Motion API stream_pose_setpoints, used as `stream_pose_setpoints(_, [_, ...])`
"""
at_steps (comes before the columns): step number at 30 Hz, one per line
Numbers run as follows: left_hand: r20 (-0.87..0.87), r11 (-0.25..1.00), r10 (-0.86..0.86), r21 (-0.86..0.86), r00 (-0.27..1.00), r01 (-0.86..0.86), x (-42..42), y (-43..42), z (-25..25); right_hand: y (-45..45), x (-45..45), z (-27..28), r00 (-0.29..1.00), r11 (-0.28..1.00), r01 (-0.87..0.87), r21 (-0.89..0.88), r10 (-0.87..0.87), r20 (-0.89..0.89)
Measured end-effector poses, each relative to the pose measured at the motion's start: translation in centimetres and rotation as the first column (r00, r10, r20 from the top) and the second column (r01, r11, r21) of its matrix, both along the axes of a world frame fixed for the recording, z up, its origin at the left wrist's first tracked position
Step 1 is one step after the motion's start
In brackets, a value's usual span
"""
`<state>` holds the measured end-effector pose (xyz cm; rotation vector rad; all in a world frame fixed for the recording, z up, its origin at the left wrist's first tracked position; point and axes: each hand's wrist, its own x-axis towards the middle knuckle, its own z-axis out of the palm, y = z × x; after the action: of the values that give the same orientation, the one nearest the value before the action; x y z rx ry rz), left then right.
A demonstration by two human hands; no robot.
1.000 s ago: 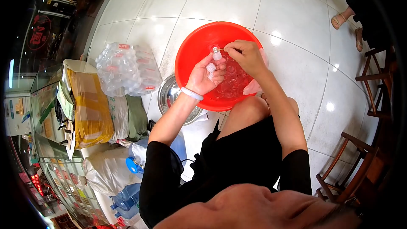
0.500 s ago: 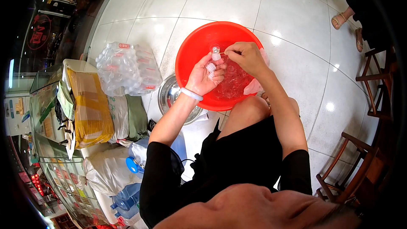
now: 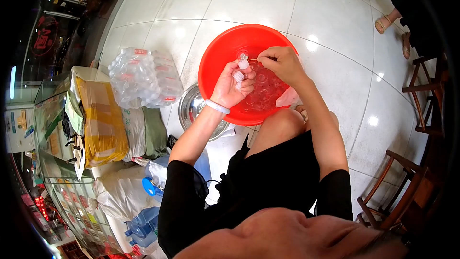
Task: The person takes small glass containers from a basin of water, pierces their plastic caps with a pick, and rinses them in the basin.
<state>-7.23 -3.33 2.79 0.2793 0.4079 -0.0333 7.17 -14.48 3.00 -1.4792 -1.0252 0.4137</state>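
Over the red basin (image 3: 210,56), my left hand (image 3: 227,88) is palm up, its fingers curled around small translucent plastic pieces. One white ridged piece (image 3: 244,64) is pinched at its fingertips, and a second ridged piece (image 3: 238,76) rests against the fingers. My right hand (image 3: 283,65) pinches a thin pale stick (image 3: 253,59), its tip pointing at the upper piece; whether they touch is too small to tell. Several clear pieces (image 3: 265,91) lie in the bottom of the basin, probably in water. Pale pink cloth or plastic (image 3: 287,98) hangs at its right side.
A metal bowl (image 3: 185,108) stands left of the basin, partly under my left forearm. Beyond it are shrink-wrapped bottles (image 3: 143,79), a taped box (image 3: 99,122) and blue water jugs (image 3: 143,228). Wooden chairs (image 3: 397,182) and another person's foot (image 3: 383,24) are at right.
My right hand has shifted slightly right, drawing the stick a little away from the upper piece. That piece has turned slightly at my left fingertips.
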Motion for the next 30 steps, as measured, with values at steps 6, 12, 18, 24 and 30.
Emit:
stream_pose_setpoints(6, [0.038,0.997,-0.014,0.073,0.999,0.012,-0.13,0.09,0.07,0.02,-0.16,-0.10,0.991,0.985,-0.124,-0.123,0.129,0.036])
stream_pose_setpoints(12, [0.081,0.981,-0.044,0.193,0.996,0.027,-0.41,0.37,-0.30,0.18,-0.21,-0.52,0.985,0.983,-0.170,-0.072,0.171,0.005])
stream_pose_setpoints(18, [0.096,0.985,-0.057,0.169,0.994,0.041,-0.37,0.30,-0.10,-0.03,-0.08,-0.07,0.990,0.989,-0.144,-0.028,0.143,-0.020])
stream_pose_setpoints(24, [0.102,0.987,-0.059,0.152,0.993,0.043,-0.36,0.29,-0.38,0.04,-0.06,-0.25,0.985,0.985,-0.175,0.000,0.175,0.006])
stream_pose_setpoints(30, [0.056,0.977,-0.116,0.185,0.992,0.103,-0.57,0.43,-0.44,0.03,-0.04,0.01,0.971,0.971,-0.235,-0.038,0.236,0.023])
